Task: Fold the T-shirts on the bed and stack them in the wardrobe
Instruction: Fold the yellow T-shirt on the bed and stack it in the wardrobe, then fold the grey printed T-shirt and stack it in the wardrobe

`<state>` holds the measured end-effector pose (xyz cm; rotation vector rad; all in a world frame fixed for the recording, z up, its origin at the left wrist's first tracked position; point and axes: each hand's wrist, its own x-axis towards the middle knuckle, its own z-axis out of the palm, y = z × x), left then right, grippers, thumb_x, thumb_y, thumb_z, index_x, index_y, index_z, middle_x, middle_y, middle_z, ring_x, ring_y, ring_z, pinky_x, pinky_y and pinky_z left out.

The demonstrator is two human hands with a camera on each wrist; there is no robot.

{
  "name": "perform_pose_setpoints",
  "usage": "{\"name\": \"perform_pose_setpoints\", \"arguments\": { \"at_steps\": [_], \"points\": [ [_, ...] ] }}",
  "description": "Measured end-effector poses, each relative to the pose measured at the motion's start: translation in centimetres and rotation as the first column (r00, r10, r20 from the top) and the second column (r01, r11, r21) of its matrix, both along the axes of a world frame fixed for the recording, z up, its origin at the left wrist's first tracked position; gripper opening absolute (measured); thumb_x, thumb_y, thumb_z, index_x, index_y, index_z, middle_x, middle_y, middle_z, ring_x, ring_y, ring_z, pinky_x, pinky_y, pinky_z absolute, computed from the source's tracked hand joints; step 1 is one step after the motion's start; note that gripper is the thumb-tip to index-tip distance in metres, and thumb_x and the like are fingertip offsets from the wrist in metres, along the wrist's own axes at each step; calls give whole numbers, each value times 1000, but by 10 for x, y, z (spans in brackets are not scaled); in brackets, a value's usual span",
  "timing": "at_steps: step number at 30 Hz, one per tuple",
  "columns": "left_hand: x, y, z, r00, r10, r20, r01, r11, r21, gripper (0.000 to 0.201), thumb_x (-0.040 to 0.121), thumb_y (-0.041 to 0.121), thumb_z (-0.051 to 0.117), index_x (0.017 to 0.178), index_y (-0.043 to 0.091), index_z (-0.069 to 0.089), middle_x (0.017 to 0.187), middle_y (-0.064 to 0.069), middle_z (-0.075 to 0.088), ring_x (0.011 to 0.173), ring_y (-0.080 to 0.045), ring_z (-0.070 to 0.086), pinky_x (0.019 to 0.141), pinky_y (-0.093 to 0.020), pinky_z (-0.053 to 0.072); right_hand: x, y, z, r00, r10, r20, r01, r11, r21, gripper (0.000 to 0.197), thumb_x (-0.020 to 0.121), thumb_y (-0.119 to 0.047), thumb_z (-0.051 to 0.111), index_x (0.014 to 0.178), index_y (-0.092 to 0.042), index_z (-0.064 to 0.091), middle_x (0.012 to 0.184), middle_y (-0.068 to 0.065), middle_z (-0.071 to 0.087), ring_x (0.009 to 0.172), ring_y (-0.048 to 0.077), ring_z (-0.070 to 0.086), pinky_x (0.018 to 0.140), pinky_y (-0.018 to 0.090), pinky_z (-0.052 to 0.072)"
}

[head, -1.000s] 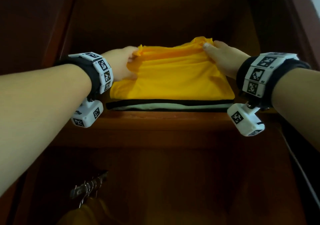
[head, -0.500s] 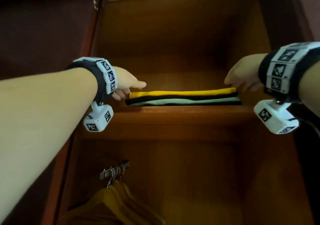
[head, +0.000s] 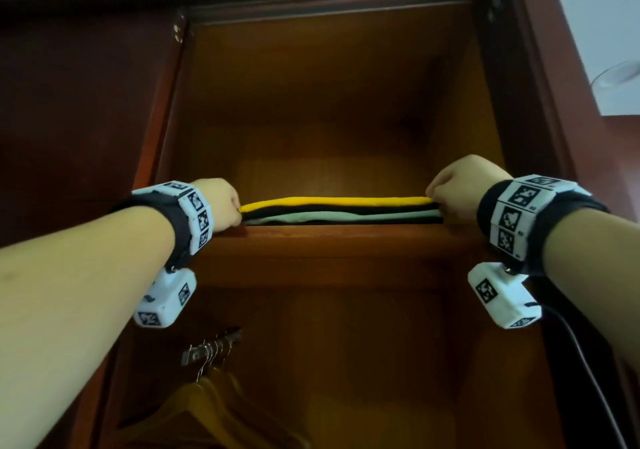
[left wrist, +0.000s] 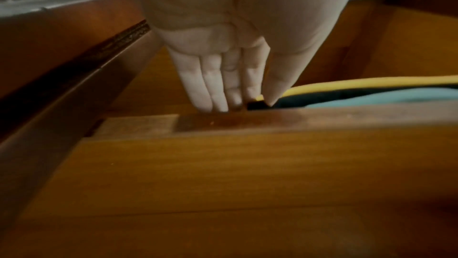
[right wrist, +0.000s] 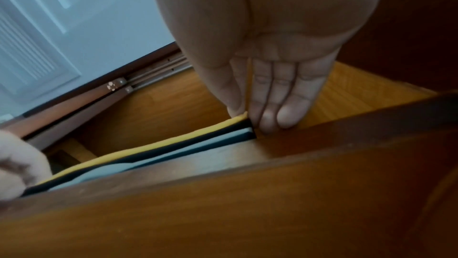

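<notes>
A stack of folded T-shirts lies on the wardrobe shelf (head: 346,244): a yellow shirt (head: 336,201) on top, then black, pale green (head: 311,218) and black layers. My left hand (head: 225,203) is at the stack's left end, my right hand (head: 450,185) at its right end. In the left wrist view the left hand (left wrist: 243,103) has straight fingers on the shelf beside the yellow shirt (left wrist: 359,84), with the thumb at its corner. In the right wrist view the right hand (right wrist: 255,119) has straight fingers against the stack's side and the thumb on the yellow shirt (right wrist: 148,146).
The shelf compartment is open above and behind the stack. Below the shelf, wooden hangers (head: 211,379) hang from a rail bracket (head: 207,348) at lower left. A dark door panel (head: 79,119) stands left. A black cable (head: 588,379) trails from the right wrist.
A second ago both hands lay on top of the yellow shirt. They drew out to the sides, and now they have closed in against both ends of the stack. My view sits lower.
</notes>
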<state>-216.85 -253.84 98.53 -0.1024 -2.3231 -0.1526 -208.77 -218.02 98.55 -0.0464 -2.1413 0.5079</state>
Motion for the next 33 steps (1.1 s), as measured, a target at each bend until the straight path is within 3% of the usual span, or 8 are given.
{"name": "perform_pose_setpoints", "arguments": {
  "at_steps": [9, 14, 17, 20, 23, 27, 30, 33],
  "points": [
    [3, -24, -18, 965, -107, -240, 131, 987, 90, 24, 95, 32, 62, 117, 27, 68, 126, -2, 57, 108, -26, 58, 91, -41, 52, 40, 0, -31, 992, -106, -63, 104, 994, -37, 16, 92, -22, 63, 92, -26, 78, 91, 0, 72, 86, 22, 68, 75, 34, 57],
    [12, -9, -20, 919, -264, -294, 291, 955, 54, 18, 95, 31, 60, 110, 28, 68, 121, -2, 54, 107, -28, 56, 91, -44, 51, 68, -11, -44, 979, -201, -42, 198, 978, -66, 14, 89, -22, 65, 86, -22, 78, 84, 2, 73, 81, 25, 70, 77, 40, 61],
    [18, 12, -31, 894, -354, -276, 359, 933, -34, 17, 94, 33, 60, 109, 30, 67, 112, -1, 52, 97, -24, 54, 80, -39, 46, 87, -12, -59, 958, -287, 9, 287, 957, -40, 15, 88, -19, 63, 83, -16, 77, 80, 8, 73, 77, 27, 71, 77, 45, 62],
    [24, 40, -41, 867, -432, -246, 424, 901, -89, 18, 95, 36, 58, 111, 31, 66, 110, 1, 49, 90, -23, 53, 72, -36, 42, 108, -4, -67, 915, -404, 18, 404, 915, 11, 17, 87, -22, 63, 72, -21, 71, 81, 4, 72, 77, 25, 69, 68, 37, 59],
    [36, 75, -51, 810, -547, -212, 534, 837, -121, 21, 96, 36, 54, 111, 29, 66, 113, 0, 50, 95, -24, 53, 75, -35, 41, 136, 8, -69, 830, -555, 52, 544, 826, 147, 27, 85, -26, 57, 59, -20, 58, 79, 4, 67, 70, 23, 59, 54, 26, 40],
    [66, 134, -68, 672, -711, -206, 694, 702, -162, 26, 95, 37, 54, 116, 29, 67, 118, 0, 55, 102, -22, 56, 80, -37, 47, 184, 23, -75, 723, -688, 67, 665, 719, 202, 27, 89, -23, 55, 63, -14, 55, 76, 10, 60, 65, 25, 54, 57, 28, 39],
    [100, 187, -83, 540, -816, -207, 802, 573, -166, 28, 94, 37, 56, 118, 30, 68, 120, 3, 58, 108, -20, 57, 87, -36, 48, 226, 37, -82, 596, -799, 84, 751, 591, 293, 20, 89, -21, 54, 88, -13, 73, 101, 12, 70, 87, 32, 64, 73, 34, 53],
    [136, 242, -98, 430, -892, -140, 874, 450, -183, 34, 96, 36, 56, 127, 28, 66, 127, 2, 60, 114, -20, 58, 93, -33, 46, 273, 58, -93, 496, -860, 121, 786, 504, 357, 30, 97, -20, 50, 114, -9, 72, 123, 11, 67, 109, 33, 63, 92, 38, 54]
  ]
}}
